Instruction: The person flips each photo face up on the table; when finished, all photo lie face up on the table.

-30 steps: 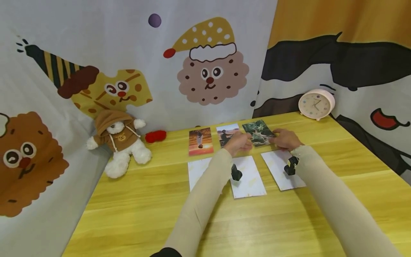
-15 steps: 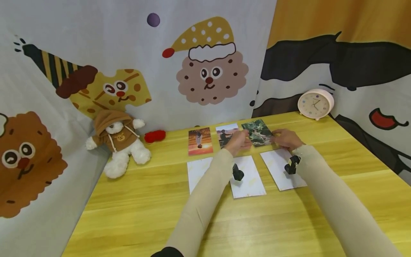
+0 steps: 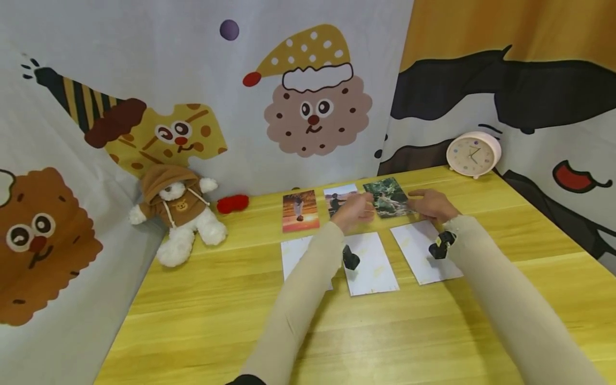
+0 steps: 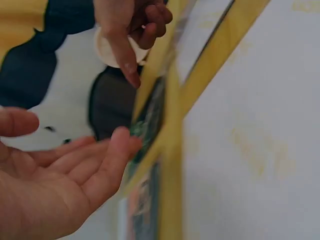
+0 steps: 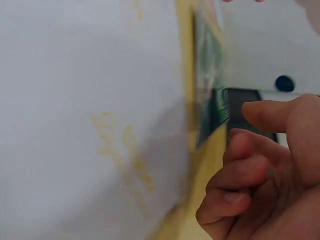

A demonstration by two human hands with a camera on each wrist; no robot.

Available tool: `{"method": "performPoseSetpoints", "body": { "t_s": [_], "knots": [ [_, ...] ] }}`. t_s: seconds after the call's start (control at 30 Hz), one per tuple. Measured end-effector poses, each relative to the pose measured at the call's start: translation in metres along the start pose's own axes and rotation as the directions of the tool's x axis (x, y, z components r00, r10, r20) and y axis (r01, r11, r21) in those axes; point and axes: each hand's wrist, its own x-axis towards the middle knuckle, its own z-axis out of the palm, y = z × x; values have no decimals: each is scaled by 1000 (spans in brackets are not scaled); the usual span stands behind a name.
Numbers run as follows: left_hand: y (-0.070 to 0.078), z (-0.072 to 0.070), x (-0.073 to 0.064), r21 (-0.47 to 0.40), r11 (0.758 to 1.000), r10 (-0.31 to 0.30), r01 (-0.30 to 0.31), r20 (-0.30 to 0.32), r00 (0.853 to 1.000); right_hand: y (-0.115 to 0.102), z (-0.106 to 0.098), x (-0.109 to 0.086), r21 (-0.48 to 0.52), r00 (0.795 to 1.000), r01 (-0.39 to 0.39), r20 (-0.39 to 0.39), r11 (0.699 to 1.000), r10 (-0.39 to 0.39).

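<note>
Three photo cards lie in a row at the back of the table: an orange sunset one (image 3: pixel 300 212), one with a dark figure (image 3: pixel 335 201), partly covered by my left hand, and a green one (image 3: pixel 387 197). My left hand (image 3: pixel 353 213) hovers over the middle card, thumb and fingers apart, holding nothing in the left wrist view. At the green card's right edge is my right hand (image 3: pixel 430 205); in the right wrist view its fingers curl loosely with a gap below the thumb. Nearer lie three white cards, left (image 3: pixel 293 252), middle (image 3: pixel 372 270) and right (image 3: pixel 415 247).
A white plush toy (image 3: pixel 185 211) in a brown hoodie sits at the back left, with a small red object (image 3: pixel 233 203) beside it. A pink alarm clock (image 3: pixel 474 155) stands at the back right corner. A printed curtain (image 3: pixel 207 59) borders the wooden table (image 3: pixel 202 321).
My left hand has drawn slightly left, away from the green card. My right hand has shifted slightly, and its thumb and fingers look less close to that card. The cards stay in place.
</note>
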Motion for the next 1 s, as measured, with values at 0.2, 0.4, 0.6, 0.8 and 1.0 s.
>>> {"method": "performPoseSetpoints", "body": {
  "t_s": [0.2,0.4,0.6,0.8,1.0],
  "knots": [
    [2,-48,-52,93,992,86,-91,49,995,-23,8,-15,-69,995,88,-33,994,-90],
    [-18,-105,-119,297,952,87,-75,-29,996,-47,33,-37,-125,947,318,0,940,-321],
    [-40,-147,-173,510,860,56,-25,-45,997,-74,66,-57,-165,845,533,65,830,-530],
    [-60,-158,-211,483,875,46,-13,-57,997,-108,107,-72,-152,738,672,206,724,-642],
    [-78,-161,-232,413,911,28,-7,-45,999,-127,145,-86,-269,781,614,344,742,-521]
  ]
}}
